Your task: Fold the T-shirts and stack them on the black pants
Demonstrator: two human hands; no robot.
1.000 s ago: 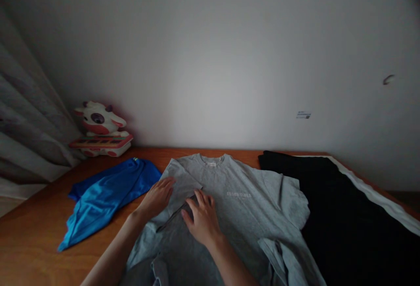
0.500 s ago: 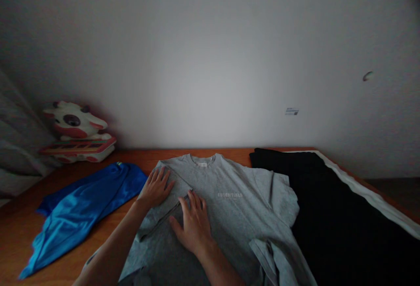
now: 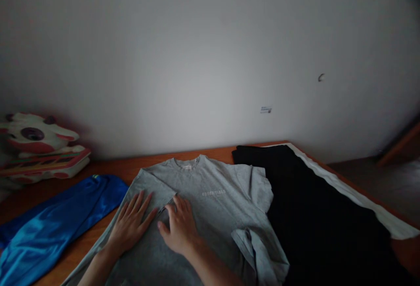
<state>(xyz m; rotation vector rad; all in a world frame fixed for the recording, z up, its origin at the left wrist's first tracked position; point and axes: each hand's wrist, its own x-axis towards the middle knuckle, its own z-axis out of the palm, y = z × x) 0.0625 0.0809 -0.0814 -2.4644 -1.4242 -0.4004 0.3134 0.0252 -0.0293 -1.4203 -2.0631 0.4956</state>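
Observation:
A grey T-shirt (image 3: 216, 216) with "ESSENTIALS" lettering on its chest lies face up, its collar toward the wall. Its left-hand sleeve is folded in over the body, and another fold of grey cloth is bunched at the lower right. My left hand (image 3: 129, 222) rests flat on the folded part with fingers spread. Close to it, my right hand (image 3: 180, 224) lies on the shirt's front, fingertips at the corner of the folded sleeve, thumb apart. Neither hand grips anything that I can see.
Blue shiny clothing (image 3: 59, 220) lies to the left on the wooden table (image 3: 111, 167). A toy cow keyboard (image 3: 42, 150) stands at the back left. Black clothing (image 3: 315, 207) with white cloth (image 3: 354, 194) beneath it spreads on the right. The wall (image 3: 197, 80) rises directly behind.
My left hand has slid down the folded sleeve toward me, smoothing it lower. My right hand stays near the fold's corner. The view has turned to the right.

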